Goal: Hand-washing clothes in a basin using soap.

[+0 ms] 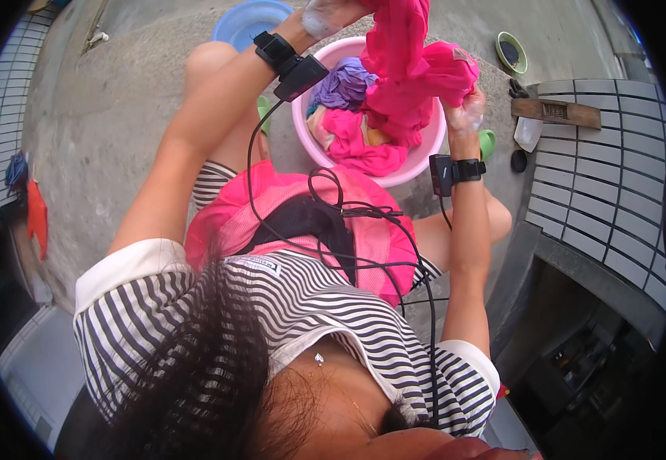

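Both my hands are wet with suds and hold a bright pink garment (396, 57) up over a pink plastic basin (304, 129). My left hand (333, 16) grips its upper part near the top edge of the view, where the fingers are partly cut off. Lower and to the right, my right hand (466, 112) is closed on a bunched end of it. The lower folds hang down into the basin. Inside lie a purple cloth (344, 83) and more pink fabric (362, 149) with pale and yellowish parts.
A blue basin (247, 23) stands beyond my left knee. At right, a wooden washboard-like block (557, 112) rests on a tiled ledge (597, 167), near a white container (528, 133). A green-rimmed bowl (511, 53) sits farther off. Black cables (362, 264) run across my lap from wrist devices.
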Motion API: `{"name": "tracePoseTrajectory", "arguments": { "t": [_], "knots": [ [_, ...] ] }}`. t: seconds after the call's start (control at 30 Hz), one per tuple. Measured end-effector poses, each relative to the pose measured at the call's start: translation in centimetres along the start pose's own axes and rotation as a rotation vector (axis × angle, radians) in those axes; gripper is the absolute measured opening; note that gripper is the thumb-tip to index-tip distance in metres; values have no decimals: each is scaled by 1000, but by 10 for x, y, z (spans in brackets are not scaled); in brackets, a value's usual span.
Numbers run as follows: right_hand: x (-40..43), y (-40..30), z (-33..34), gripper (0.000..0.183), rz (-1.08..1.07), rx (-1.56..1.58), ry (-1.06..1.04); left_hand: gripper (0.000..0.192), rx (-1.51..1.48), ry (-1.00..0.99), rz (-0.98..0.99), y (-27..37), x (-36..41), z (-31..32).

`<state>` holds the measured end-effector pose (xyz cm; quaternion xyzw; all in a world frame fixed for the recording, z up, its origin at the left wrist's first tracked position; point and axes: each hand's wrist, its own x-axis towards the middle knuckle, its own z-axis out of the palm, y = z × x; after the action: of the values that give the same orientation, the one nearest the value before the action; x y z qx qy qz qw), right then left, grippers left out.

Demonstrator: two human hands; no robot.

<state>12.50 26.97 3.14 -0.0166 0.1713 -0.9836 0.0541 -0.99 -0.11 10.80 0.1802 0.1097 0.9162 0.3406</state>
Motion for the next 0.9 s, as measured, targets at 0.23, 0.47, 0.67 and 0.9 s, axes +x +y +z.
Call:
{"name": "tracePoseTrajectory", "arguments": {
  "t": [0.23, 0.47, 0.67, 0.9],
  "knots": [
    [14, 23, -1, 31, 275, 89, 143, 25, -135, -65, -93, -12, 2, -6],
    [13, 45, -12, 30, 255, -68, 272, 19, -188, -7, -187, -44, -3, 5],
    [26, 35, 13, 35, 285, -232, 288, 23, -93, 200, -380, -79, -10, -81],
    [14, 5, 35, 38, 200, -102, 214, 31, -49, 348, -439, -101, -19, -59]
  ]
}}
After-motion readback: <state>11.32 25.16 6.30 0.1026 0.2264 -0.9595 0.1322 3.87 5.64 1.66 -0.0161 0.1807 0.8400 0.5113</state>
